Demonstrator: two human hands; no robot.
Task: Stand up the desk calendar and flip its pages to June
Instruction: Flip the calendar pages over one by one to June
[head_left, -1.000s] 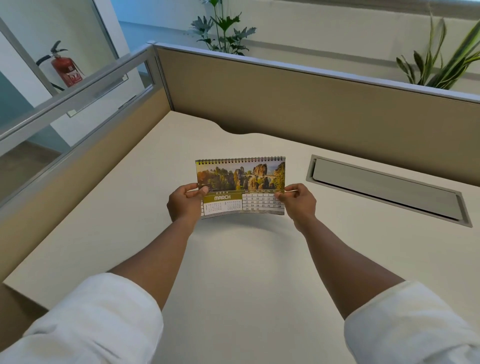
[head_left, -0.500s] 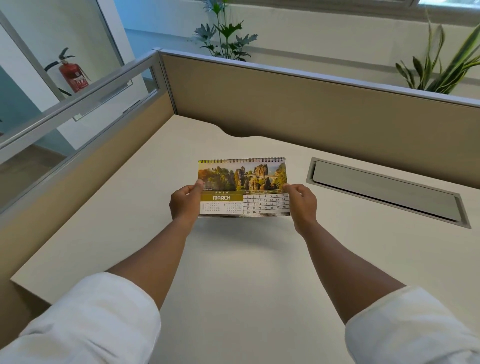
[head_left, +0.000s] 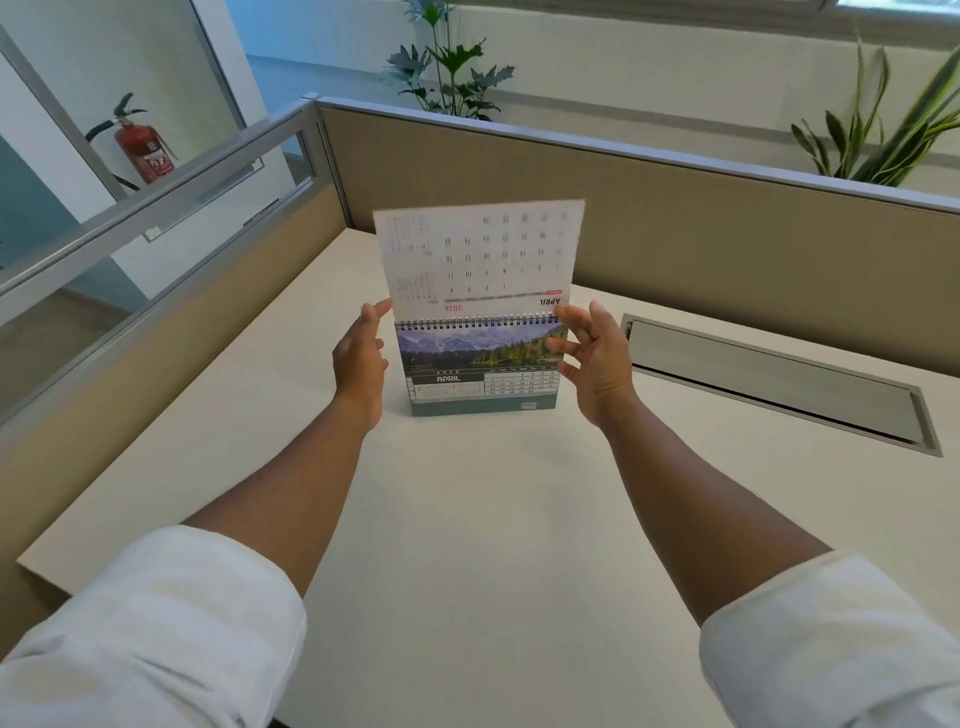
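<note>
The spiral-bound desk calendar (head_left: 480, 387) stands upright on the white desk (head_left: 467, 530), its front page reading APRIL under a mountain lake photo. One page (head_left: 478, 254) sticks straight up above the spiral, its back side showing an upside-down grid. My left hand (head_left: 358, 358) is at the calendar's left edge, fingertips by the raised page's lower corner. At the right edge, level with the spiral, my right hand (head_left: 597, 358) has its fingers spread. Neither hand grips anything.
A beige partition (head_left: 675, 228) runs along the back of the desk, and a glass-topped one (head_left: 156, 218) along the left. A grey cable hatch (head_left: 769, 384) is set into the desk at the right. Plants and a red fire extinguisher (head_left: 140, 148) stand beyond the partitions.
Both hands held the calendar in the air at MARCH. It now stands on the desk, the hands have let go, and the March page has swung up, uncovering APRIL.
</note>
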